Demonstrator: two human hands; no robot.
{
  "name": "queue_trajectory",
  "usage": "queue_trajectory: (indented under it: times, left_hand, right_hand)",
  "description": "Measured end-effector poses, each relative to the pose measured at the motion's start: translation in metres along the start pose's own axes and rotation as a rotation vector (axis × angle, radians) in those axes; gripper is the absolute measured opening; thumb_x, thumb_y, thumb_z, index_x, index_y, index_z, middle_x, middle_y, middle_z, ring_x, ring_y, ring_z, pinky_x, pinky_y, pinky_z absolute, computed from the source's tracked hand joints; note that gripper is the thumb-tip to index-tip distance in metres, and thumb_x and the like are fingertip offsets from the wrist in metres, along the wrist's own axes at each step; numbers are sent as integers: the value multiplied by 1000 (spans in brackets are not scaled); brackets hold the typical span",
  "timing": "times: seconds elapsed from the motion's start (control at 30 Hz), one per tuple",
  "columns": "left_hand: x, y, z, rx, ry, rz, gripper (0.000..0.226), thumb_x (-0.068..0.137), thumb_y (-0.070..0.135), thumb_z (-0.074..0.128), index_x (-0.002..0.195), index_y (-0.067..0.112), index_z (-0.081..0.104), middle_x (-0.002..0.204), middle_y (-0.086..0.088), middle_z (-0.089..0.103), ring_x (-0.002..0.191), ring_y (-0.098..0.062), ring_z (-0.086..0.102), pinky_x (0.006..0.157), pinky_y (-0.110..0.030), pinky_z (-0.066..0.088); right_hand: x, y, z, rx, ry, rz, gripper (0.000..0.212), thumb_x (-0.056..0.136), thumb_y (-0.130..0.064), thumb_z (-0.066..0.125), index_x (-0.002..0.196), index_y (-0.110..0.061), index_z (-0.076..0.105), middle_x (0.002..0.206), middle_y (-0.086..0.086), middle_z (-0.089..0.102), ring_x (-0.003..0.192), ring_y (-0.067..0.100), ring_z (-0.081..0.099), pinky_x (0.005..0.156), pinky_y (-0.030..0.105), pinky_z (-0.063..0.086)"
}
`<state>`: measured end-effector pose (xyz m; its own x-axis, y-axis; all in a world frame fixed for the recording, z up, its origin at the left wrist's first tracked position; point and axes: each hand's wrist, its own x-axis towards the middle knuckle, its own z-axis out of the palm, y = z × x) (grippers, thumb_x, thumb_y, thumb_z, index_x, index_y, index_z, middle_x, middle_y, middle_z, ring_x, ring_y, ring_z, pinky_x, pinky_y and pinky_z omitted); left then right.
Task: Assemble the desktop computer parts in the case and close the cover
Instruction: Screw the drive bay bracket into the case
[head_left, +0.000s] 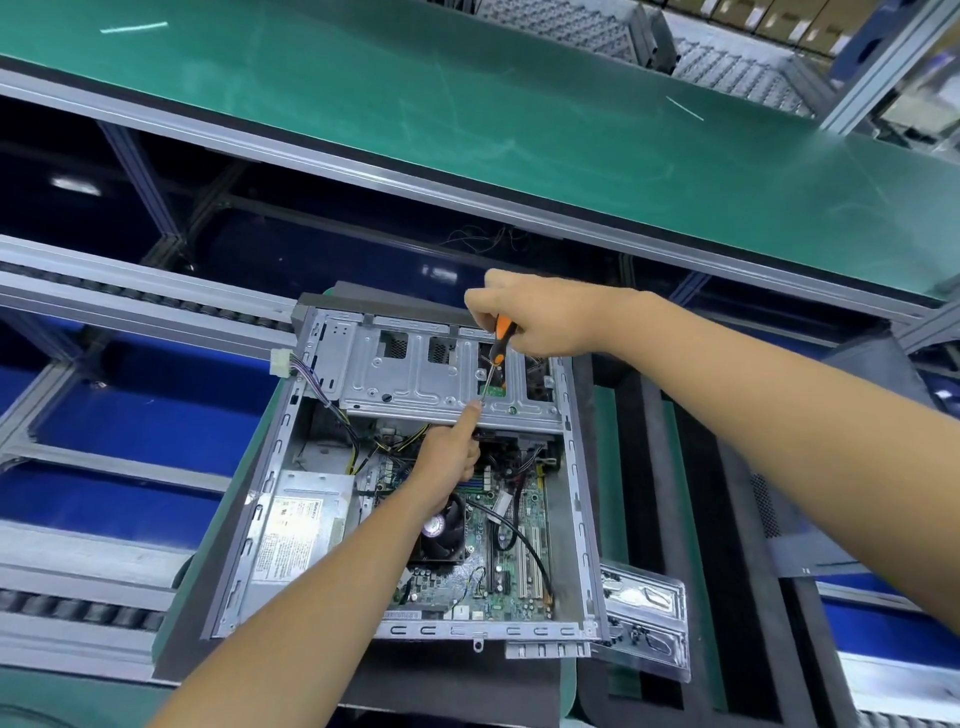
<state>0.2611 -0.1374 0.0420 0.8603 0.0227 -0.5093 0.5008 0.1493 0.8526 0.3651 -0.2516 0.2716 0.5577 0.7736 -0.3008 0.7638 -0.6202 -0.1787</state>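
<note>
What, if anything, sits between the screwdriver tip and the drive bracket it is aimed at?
Nothing visible. The screwdriver, gripped by the right hand, slants down with its tip at the drive bracket. The left hand points a fingertip beside the tip, not across it.

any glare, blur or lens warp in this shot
Head view: wide-angle warp bows the green shelf and rails; soft white glare streaks on that shelf and the plastic bag; the screwdriver and both hands sharp enough, upper right corner soft.
</note>
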Motion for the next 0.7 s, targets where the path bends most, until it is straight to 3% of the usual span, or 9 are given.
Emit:
queue_trajectory:
  times: [0.1, 0.23, 0.3, 0.37, 0.43, 0.5, 0.7]
  left_hand:
    - [2, -1, 0, -10, 9, -2, 62, 74, 78, 59, 51, 29, 30, 52, 3, 24, 46, -17, 21, 49, -27, 22]
    - [5, -2, -1, -12, 12, 1, 64, 77, 76, 60, 45, 31, 28, 52, 3, 23, 46, -17, 21, 47, -26, 21]
    - [4, -3, -1, -17, 11, 5, 61, 77, 75, 61, 47, 32, 30, 52, 3, 23, 47, -17, 20, 47, -26, 21]
    - [4, -3, -1, -13, 6, 7, 60, 76, 76, 60, 48, 32, 31, 52, 4, 23, 46, -17, 21, 47, -25, 21]
    - [3, -2, -1, -11, -2, 10, 56, 75, 76, 60, 56, 28, 38, 51, 4, 24, 45, -16, 21, 46, -25, 23]
    - [3, -1, 0, -11, -13, 10, 58, 74, 76, 60, 69, 20, 44, 50, 5, 25, 44, -16, 22, 47, -25, 24]
    - [0, 2, 0, -21, -22, 12, 54, 70, 74, 58, 91, 25, 51, 48, 8, 27, 43, -15, 24, 47, -26, 25]
  right_hand:
    - [2, -5, 2, -71, 28, -52, 22, 84, -4, 55, 90, -24, 46, 93, -2, 47, 74, 10, 43, 56, 33, 31]
    - [1, -2, 3, -273, 82, -28, 14, 89, -23, 53, 80, -28, 43, 71, -8, 53, 64, 17, 48, 52, 31, 28]
    - [0, 1, 3, -201, 56, 22, 13, 90, -23, 54, 85, -27, 43, 68, -8, 53, 61, 17, 48, 52, 31, 25]
    - [-1, 0, 1, -80, 13, 25, 22, 87, -14, 58, 95, -27, 42, 81, -6, 53, 65, 17, 49, 52, 34, 29]
    - [-1, -3, 0, 18, -12, 4, 33, 82, -2, 55, 97, -28, 41, 96, -2, 47, 70, 18, 48, 54, 35, 32]
    - [0, -5, 2, 25, -5, -43, 32, 82, 1, 52, 94, -27, 42, 97, -3, 44, 72, 14, 46, 55, 31, 28]
    - [3, -5, 7, -274, 105, -55, 17, 89, -24, 55, 83, -27, 40, 76, -8, 51, 62, 10, 44, 52, 31, 27]
